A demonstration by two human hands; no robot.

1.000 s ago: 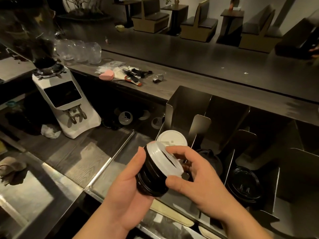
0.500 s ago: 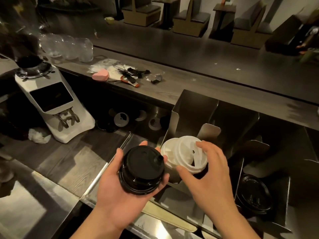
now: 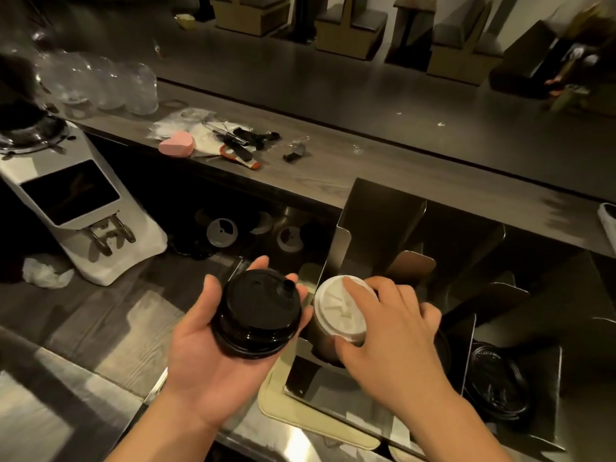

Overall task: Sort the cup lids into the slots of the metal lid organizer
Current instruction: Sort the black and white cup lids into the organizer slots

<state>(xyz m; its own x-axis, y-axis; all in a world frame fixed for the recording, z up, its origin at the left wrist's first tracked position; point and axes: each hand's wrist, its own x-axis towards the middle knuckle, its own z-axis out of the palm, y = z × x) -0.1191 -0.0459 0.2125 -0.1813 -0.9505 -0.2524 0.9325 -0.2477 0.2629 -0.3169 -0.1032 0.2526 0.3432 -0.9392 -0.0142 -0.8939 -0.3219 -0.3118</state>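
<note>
My left hand (image 3: pixel 213 355) lies palm-up and mostly open, cradling a stack of black lids (image 3: pixel 256 315) with the fingers curled loosely round its rim. My right hand (image 3: pixel 393 341) is cupped over the white lids (image 3: pixel 336 311), thumb and fingertips on the rim, at the mouth of the leftmost slot of the metal lid organizer (image 3: pixel 380 221), which stands near the tabletop's front edge. Whether the white lids already rest in the slot or hang in my grip, I cannot tell.

I judge these lids thin moulded plastic: very light, springy, slick, and likely to slide apart if pinched on the face. The rim is where I would hold them, squeezing gently.

The slot walls are sheet metal with thin upright edges just beside my right knuckles, so room there is tight. A slot further right already holds more black lids (image 3: pixel 500 378). To the left, the tabletop toward the white grinder (image 3: pixel 83 208) looks open.
</note>
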